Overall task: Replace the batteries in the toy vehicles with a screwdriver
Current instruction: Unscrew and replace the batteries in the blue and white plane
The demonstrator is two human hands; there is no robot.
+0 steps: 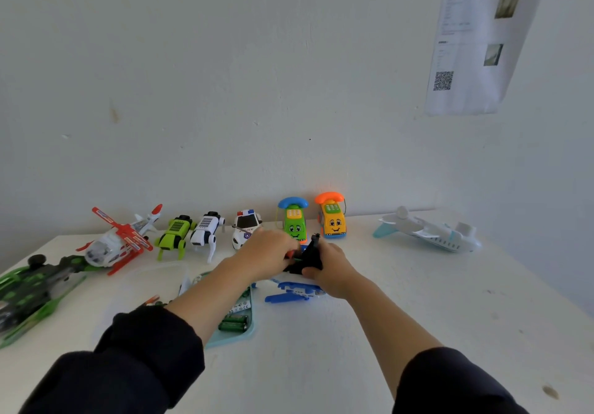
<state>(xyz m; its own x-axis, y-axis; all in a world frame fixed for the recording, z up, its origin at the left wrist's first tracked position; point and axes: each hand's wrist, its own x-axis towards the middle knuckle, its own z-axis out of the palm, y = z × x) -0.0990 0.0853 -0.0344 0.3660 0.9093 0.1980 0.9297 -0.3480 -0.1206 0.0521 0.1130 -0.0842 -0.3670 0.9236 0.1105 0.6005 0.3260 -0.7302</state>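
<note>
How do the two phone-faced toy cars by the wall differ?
The green phone car carries a blue handset; the yellow phone car carries an orange one. The left hand partly hides the green phone car, while the yellow phone car stands in full view. Both stand upright with smiling faces toward the camera.

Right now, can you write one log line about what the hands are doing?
left hand: holds screwdriver | right hand: holds black toy | batteries: in tray | step: working on toy
</note>
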